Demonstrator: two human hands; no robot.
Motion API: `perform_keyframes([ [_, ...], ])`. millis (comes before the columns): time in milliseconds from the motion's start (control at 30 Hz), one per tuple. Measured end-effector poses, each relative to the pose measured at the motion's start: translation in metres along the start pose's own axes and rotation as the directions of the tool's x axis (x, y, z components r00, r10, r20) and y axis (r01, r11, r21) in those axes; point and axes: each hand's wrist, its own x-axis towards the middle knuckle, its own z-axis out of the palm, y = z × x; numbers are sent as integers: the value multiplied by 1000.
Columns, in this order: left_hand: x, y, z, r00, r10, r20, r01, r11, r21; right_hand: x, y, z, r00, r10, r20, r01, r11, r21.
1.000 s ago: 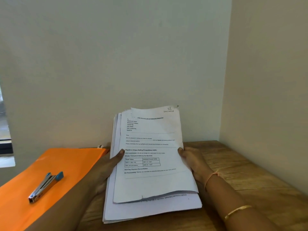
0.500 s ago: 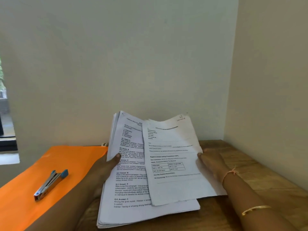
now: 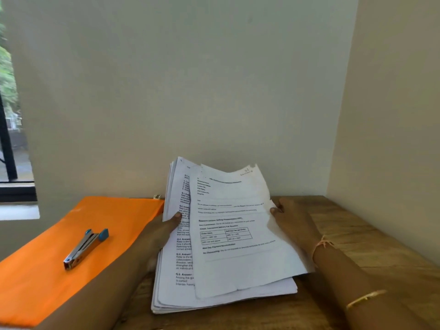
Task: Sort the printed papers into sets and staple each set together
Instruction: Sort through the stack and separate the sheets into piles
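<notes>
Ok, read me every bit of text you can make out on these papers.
"Next Day Payment Reconciliation": on the top sheet
"No Discounting": same sheet
"Q.5 Answer", "Q.6 Answer": on the page beneath
Remaining print, the table and the handwritten corner note: too blurred to read.

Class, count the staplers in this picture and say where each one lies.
1. The silver metal stapler with blue ends lies on the flat orange folder, left of the white printed paper stack. More could be hidden under the papers or folder.
</notes>
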Motion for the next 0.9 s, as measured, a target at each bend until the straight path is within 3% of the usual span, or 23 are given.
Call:
perform_keyframes([
  [133,0,1,-2,1000,2,-10,-2,1000,-13,5,27,-24,993,121,20,-111,956,-271],
  [267,1,1,-5,999,-29,-16,28,998,-48,1,49,-42,976,217,-9,-205,905,-372],
  [433,1,0,-5,999,-32,-21,32,999,-7,11,40,-35,996,71,-50,-87,832,-547],
  [500,1,0,-5,999,-30,-23,30,1000,7,7,13,-30,984,128,120,-48,855,-516],
  [567,1,1,-5,999,-25,-23,25,1000,19,-7,-14,-17,883,227,412,2,874,-485],
  [633,2,0,-6,999,-29,-21,30,999,22,-18,-23,-4,789,313,528,39,833,-553],
  [900,7,-1,-11,997,-72,3,72,997,-17,-7,21,-30,806,452,382,-78,721,-688],
])
